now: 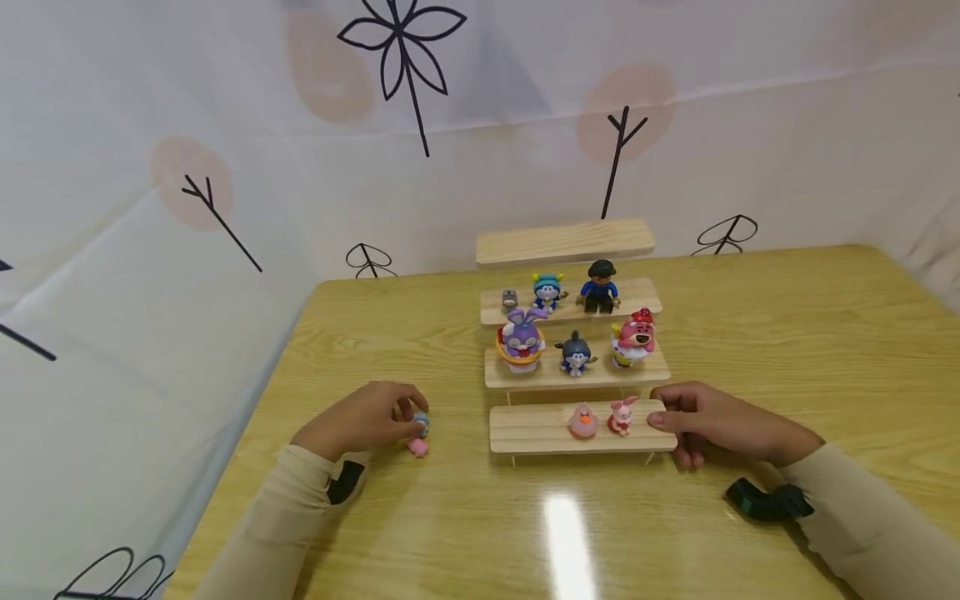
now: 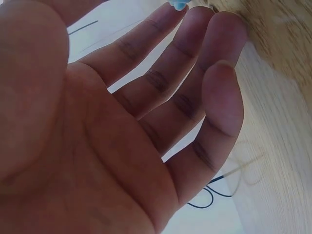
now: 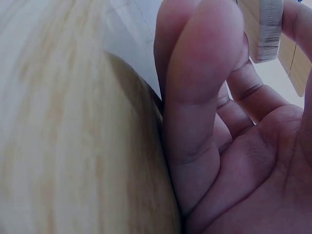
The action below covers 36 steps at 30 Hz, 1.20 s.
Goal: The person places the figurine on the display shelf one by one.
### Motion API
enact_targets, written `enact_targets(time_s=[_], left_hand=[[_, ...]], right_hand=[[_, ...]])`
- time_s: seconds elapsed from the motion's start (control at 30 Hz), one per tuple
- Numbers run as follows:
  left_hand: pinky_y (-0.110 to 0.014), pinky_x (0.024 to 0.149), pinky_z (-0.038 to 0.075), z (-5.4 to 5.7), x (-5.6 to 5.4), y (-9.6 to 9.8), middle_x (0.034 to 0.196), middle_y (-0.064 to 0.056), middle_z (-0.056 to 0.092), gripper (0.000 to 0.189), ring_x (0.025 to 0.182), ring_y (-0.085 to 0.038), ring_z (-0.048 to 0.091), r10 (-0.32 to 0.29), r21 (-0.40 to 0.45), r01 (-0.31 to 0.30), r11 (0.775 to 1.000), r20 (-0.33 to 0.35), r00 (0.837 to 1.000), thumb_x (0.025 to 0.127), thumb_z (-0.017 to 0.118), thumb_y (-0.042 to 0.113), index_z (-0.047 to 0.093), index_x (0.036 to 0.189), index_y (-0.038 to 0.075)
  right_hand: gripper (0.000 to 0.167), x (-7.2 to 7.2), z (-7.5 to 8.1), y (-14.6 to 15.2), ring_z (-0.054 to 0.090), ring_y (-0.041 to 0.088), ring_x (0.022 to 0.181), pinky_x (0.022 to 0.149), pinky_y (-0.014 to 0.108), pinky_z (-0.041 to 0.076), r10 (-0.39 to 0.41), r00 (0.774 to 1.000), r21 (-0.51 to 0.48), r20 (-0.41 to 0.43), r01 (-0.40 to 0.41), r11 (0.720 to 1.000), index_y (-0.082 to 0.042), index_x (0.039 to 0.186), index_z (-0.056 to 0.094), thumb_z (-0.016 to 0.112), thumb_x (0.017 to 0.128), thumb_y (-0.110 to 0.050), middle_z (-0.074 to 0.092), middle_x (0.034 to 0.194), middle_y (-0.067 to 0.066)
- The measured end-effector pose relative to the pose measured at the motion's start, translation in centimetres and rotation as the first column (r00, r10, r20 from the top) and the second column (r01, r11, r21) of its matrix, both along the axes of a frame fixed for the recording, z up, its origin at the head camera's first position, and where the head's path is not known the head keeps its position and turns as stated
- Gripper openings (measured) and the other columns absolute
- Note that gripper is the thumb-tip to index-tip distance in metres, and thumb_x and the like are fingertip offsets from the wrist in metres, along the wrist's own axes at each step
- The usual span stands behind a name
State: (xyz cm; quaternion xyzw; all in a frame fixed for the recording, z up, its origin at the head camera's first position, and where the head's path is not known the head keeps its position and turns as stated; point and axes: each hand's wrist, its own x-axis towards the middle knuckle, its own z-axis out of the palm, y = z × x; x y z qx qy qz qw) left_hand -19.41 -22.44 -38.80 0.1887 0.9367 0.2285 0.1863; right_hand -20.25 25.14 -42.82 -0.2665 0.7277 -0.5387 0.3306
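At the left of the table, my left hand pinches a small blue figurine between thumb and index fingertip. Only a bit of the blue figurine shows at the top of the left wrist view. A small pink figurine lies right beside it. My right hand grips the right end of the lowest tier of a wooden display stand, thumb on top and fingers below. On that tier are a pink duck figurine and a pink piglet figurine.
The middle tier carries a purple rabbit figurine, a dark-haired figurine and a red-capped bear figurine. Above are a grey figurine, a teal-hatted figurine and a toy man. A patterned cloth hangs behind.
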Motion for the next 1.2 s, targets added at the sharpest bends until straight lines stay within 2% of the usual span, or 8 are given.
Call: enact_targets(time_s=[0.33,0.63,0.97,1.2], left_hand=[[-0.03,0.075,0.053,-0.32,0.05,0.04,0.093,0.005,0.068,0.023,0.083,-0.008,0.061,0.003,-0.008,-0.003,1.0,-0.004,1.0,0.094,0.071,0.024,0.071,0.116,0.014],[-0.029,0.075,0.053,-0.45,-0.04,0.08,0.09,0.006,0.069,0.018,0.082,-0.007,0.062,-0.007,-0.009,0.007,1.0,-0.014,1.0,0.093,0.073,0.02,0.073,0.11,0.015],[-0.029,0.071,0.051,-0.55,-0.04,0.19,0.089,0.005,0.066,0.011,0.078,-0.01,0.059,-0.007,0.004,0.007,1.0,-0.019,1.0,0.092,0.074,0.02,0.067,0.1,0.017],[-0.029,0.076,0.052,-0.35,-0.05,0.49,0.09,0.007,0.067,0.011,0.082,-0.007,0.062,0.0,-0.001,0.0,1.0,-0.034,0.999,0.093,0.073,0.023,0.065,0.1,0.019]], right_hand=[[0.024,0.06,-0.2,-0.06,0.064,0.013,0.057,0.054,0.036,0.057,-0.013,1.0,0.024,-0.013,0.013,1.0,0.004,0.095,0.044,0.044,0.108,-0.016,0.064,0.073,0.004],[0.027,0.16,-0.25,-0.01,0.064,0.015,0.056,0.054,0.037,0.056,-0.012,1.0,0.007,-0.013,0.012,1.0,0.005,0.091,0.039,0.042,0.108,-0.015,0.063,0.072,0.004],[0.027,0.24,-0.18,-0.12,0.063,0.014,0.056,0.054,0.036,0.056,-0.019,1.0,0.027,-0.004,0.019,0.999,0.006,0.094,0.042,0.043,0.108,-0.017,0.064,0.072,0.004],[0.023,0.12,-0.17,-0.08,0.063,0.014,0.056,0.054,0.036,0.056,-0.017,0.999,0.025,-0.029,0.018,1.0,0.004,0.1,0.049,0.043,0.108,-0.017,0.065,0.072,0.005]])
